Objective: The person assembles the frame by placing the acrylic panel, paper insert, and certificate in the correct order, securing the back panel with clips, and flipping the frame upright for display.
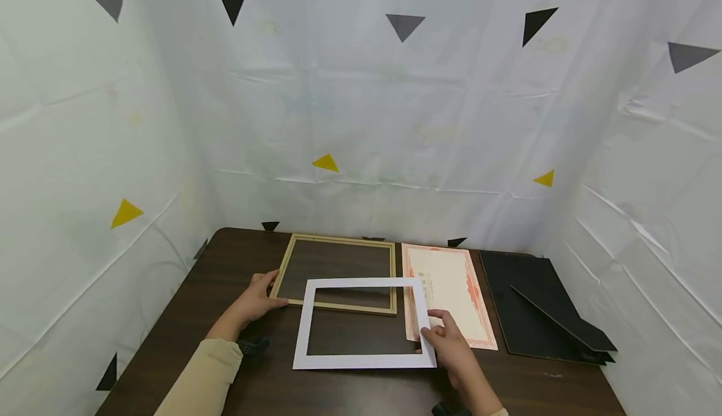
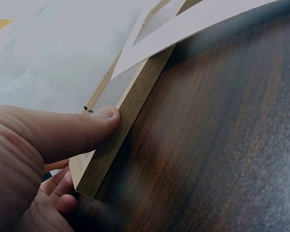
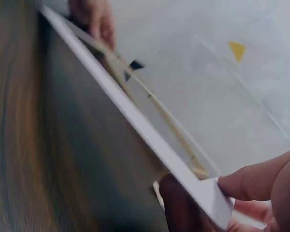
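Observation:
My left hand (image 1: 256, 300) holds the near left corner of a light wooden picture frame (image 1: 350, 307) lying on the table. In the left wrist view the thumb (image 2: 94, 128) presses the frame's side (image 2: 121, 116), with the other fingers around the corner. My right hand (image 1: 448, 344) pinches the right side of a white picture mat (image 1: 361, 361), a flat rectangular border with an open middle. That mat is raised and overlaps the frame's near side in the head view. In the right wrist view the mat's corner (image 3: 212, 198) sits between thumb and fingers.
A certificate sheet (image 1: 451, 284) with a red patterned border lies right of the frame. Farther right are black backing boards (image 1: 524, 297), one tilted up on the others. White cloth walls (image 1: 361, 109) with coloured triangles enclose the dark wooden table (image 1: 237, 253) at the back and sides.

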Motion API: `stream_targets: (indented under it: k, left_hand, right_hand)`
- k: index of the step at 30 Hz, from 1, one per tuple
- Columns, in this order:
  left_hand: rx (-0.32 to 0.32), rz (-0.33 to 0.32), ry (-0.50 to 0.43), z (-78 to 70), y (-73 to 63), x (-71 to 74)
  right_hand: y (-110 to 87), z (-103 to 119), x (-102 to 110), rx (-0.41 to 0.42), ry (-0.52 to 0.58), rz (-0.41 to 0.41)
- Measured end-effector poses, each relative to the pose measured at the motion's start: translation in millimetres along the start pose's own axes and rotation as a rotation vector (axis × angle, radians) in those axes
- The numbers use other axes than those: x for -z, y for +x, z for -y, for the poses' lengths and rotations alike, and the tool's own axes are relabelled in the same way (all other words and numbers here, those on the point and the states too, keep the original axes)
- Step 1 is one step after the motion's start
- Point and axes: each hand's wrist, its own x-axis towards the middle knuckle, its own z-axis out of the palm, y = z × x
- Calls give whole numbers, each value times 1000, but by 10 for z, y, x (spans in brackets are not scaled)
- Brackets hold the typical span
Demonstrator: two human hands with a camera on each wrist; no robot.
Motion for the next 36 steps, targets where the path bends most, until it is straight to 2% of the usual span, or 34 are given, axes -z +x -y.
stream_targets:
  k: [3,5,12,18,27,36]
  left_hand:
    - [-4,-1,7,13,-7,-2]
    - [-6,-5,9,20,-2,2]
    - [-27,-3,17,53,38,18]
    - [-28,-5,23,56,44,13]
    - [-29,6,22,6,44,6]
    - [-29,-6,28,84,59,3]
  right_hand:
    - [35,-41,-29,-5,-85,-52]
    - [43,-42,-46,-8,-99,-67]
    - [101,17,-44,-21,29,-52]
    - [161,8,-30,0,-12,-94]
    - [341,21,4,97,85,-203]
    - [567,9,6,90,110,-211]
